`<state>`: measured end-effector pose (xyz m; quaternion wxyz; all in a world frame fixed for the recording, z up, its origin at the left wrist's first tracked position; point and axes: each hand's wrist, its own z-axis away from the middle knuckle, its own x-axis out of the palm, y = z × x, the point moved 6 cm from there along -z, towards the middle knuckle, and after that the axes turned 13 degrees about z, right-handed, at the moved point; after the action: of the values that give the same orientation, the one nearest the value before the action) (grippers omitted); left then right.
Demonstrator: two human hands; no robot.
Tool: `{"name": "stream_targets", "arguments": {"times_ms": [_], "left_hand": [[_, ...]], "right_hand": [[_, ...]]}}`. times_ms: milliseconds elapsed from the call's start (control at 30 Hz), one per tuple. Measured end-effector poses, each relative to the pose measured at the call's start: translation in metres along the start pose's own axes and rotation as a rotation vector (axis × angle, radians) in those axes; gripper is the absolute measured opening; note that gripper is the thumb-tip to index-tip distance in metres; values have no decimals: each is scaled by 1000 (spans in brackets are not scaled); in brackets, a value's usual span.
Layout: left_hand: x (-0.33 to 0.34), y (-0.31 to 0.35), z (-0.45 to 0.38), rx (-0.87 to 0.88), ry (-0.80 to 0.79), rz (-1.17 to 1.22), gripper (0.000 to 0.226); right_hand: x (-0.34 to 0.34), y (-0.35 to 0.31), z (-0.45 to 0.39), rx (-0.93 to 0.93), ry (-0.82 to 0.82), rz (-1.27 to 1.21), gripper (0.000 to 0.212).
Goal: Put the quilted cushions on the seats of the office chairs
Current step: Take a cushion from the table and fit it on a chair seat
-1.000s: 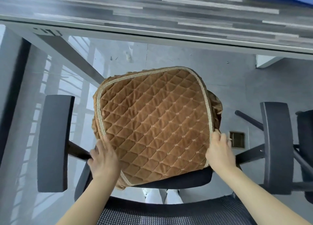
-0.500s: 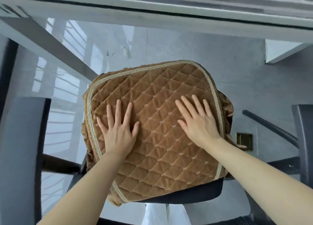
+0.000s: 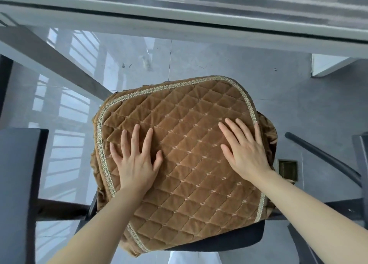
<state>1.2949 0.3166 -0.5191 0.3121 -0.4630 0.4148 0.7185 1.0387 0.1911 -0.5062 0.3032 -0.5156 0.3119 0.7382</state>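
Observation:
A brown quilted cushion [image 3: 191, 144] with a pale braided border lies on the black seat [image 3: 229, 242] of an office chair, covering nearly all of it. Only the seat's near edge shows below the cushion. My left hand [image 3: 137, 162] rests flat on the cushion's left half, fingers spread. My right hand [image 3: 245, 150] lies flat on the right half near the border, fingers spread as well. Neither hand grips anything.
The chair's left armrest [image 3: 18, 194] and right armrest [image 3: 360, 164] flank the seat. A desk edge [image 3: 179, 25] runs across the top, with a slanted desk leg [image 3: 55, 64] at left. The glossy grey floor has a small brass floor socket [image 3: 287, 169] at right.
A second ago my hands held the cushion's near corners; they moved onto its top and flattened. Since half a second ago they have stayed flat, and the view has shifted slightly.

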Motion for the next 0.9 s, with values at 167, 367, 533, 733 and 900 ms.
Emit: {"name": "stream_targets", "arguments": {"times_ms": [167, 367, 533, 733, 900], "left_hand": [[-14, -2, -40, -21, 13, -4, 64], [-5, -7, -59, -68, 12, 27, 66], [-6, -8, -60, -87, -51, 16, 66], [-21, 16, -44, -188, -141, 104, 64], [-35, 63, 10, -76, -278, 150, 60]], "right_hand": [[-13, 0, -49, 86, -28, -68, 57], [2, -9, -70, 154, -51, 4, 57], [-4, -9, -70, 152, -98, 3, 58], [-25, -23, -31, 157, -222, -120, 61], [-60, -26, 46, 149, -307, -189, 62]]}}
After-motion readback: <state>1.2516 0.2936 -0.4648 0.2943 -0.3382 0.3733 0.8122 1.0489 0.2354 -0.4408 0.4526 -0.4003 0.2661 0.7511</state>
